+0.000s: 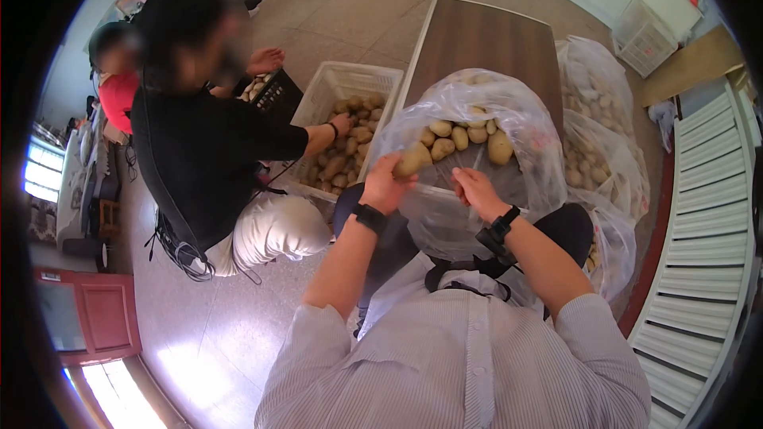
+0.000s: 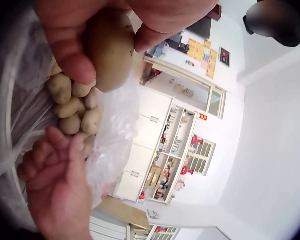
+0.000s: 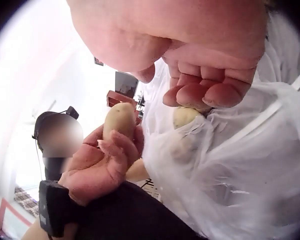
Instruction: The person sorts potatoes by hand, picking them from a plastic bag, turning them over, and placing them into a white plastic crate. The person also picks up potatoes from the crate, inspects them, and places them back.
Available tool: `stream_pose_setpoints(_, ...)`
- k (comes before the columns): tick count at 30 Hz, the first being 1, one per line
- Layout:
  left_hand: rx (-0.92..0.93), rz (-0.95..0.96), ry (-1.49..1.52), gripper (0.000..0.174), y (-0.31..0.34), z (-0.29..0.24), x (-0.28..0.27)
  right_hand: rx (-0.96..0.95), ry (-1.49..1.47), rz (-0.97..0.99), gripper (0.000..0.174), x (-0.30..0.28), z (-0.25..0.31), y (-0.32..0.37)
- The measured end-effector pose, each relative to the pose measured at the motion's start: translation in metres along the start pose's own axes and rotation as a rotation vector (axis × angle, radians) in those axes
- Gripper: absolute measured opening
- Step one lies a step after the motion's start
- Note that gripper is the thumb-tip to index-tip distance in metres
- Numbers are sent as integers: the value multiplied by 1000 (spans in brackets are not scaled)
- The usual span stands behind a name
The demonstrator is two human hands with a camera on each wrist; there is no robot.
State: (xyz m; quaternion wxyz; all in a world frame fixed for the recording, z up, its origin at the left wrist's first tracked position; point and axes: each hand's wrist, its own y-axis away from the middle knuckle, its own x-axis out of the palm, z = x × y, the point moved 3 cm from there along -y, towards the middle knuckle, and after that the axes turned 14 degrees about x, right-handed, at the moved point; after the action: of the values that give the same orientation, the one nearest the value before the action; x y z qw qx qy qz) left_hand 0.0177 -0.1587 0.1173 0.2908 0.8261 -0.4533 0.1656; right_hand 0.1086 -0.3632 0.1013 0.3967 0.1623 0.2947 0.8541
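My left hand [image 1: 387, 186] grips a large tan potato [image 2: 111, 52], thumb on one side and fingers on the other, at the left edge of an opened clear plastic bag [image 1: 534, 123]. Several loose potatoes [image 1: 459, 139] lie inside the bag, at its far side. Over the bag's near part is my right hand [image 1: 479, 193], its fingers loosely bent and nothing between them. In the right wrist view, those bent fingers [image 3: 191, 94] appear above the bag's crumpled plastic, and the held potato stands upright in the left hand.
To the left, another person [image 1: 207, 143] reaches into a white crate [image 1: 318, 83] of potatoes. A black crate [image 1: 284, 97] stands beyond. Behind the bag is a brown wood-grain tabletop [image 1: 489, 40]. More potato-filled plastic bags [image 1: 592, 163] line the right side, near a white slatted rail [image 1: 703, 246].
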Motion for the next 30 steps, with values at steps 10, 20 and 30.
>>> stream_pose_setpoints(10, 135, -221, 271, 29, -52, -49, -82, 66, 9, -104, 28, -41, -24, -1)
stream_pose_setpoints(20, -71, -479, 394, 28, -58, -48, -147, 6, 94, -231, 29, -61, -23, -7)
stream_pose_setpoints(30, -120, -547, 297, 28, -67, -37, -174, -53, 129, -456, 26, -96, -21, -23)
